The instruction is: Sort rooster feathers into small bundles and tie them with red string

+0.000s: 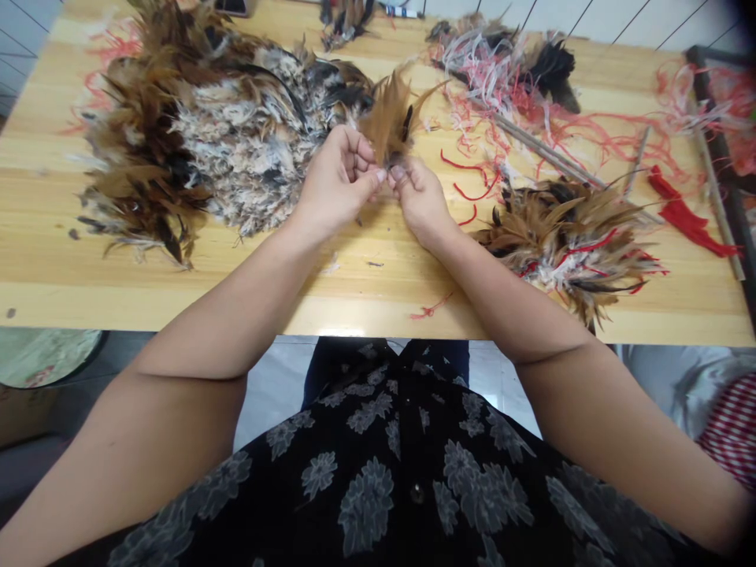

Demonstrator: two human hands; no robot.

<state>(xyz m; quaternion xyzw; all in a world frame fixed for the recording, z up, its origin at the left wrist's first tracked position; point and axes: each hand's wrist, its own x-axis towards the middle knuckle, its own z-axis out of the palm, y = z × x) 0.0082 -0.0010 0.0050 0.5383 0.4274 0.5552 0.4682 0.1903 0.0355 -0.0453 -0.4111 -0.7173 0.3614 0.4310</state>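
Between my two hands, over the middle of the wooden table (378,299), a small bunch of brown feathers (388,118) points up and away from me. My left hand (343,169) is closed on its base with thumb and fingers. My right hand (418,193) pinches at the same base from the other side, fingertips meeting the left ones; a fine thread there, if any, is too small to make out. Left of my hands lies a large heap of feathers (236,142), brown, black and whitish. Near my right forearm rests a pile of tied brown feather bunches (567,236) with red strips.
Short red strings (472,177) lie right of my hands. Behind them are tangled pink and white strings (484,71) with black feathers. Thin sticks (549,153), a red cloth strip (685,213) and a dark frame (724,150) occupy the right side. A marker (403,12) lies at the back.
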